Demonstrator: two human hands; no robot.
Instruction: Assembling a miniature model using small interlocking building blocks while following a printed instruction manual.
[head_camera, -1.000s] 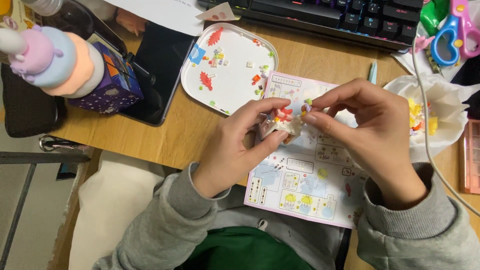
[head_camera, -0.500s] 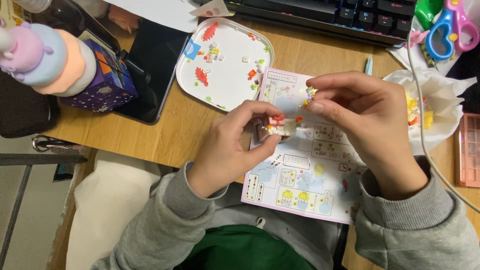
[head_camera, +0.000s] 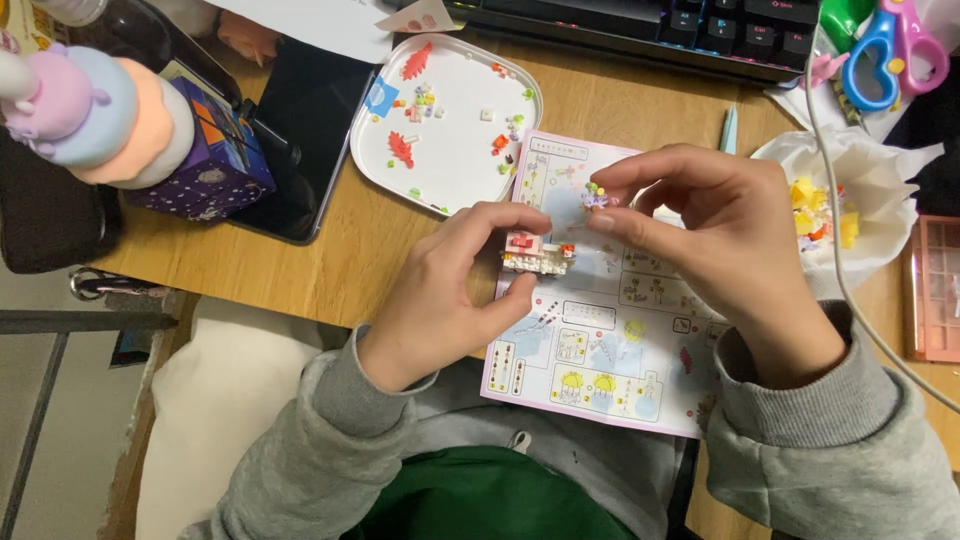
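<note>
Left hand (head_camera: 450, 290) pinching small brick model (head_camera: 537, 254), right hand (head_camera: 720, 235) gripping tiny, seemingly flower-like piece (head_camera: 596, 195), above instruction sheet (head_camera: 600, 340)

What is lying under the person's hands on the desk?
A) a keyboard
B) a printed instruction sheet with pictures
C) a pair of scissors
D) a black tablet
B: the instruction sheet lies flat on the desk directly beneath the left hand and the right hand, which hold small brick pieces over it.

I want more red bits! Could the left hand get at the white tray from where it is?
Probably yes. The left hand holds a small brick model, but the white tray lies just beyond it with only bare desk between.
</note>
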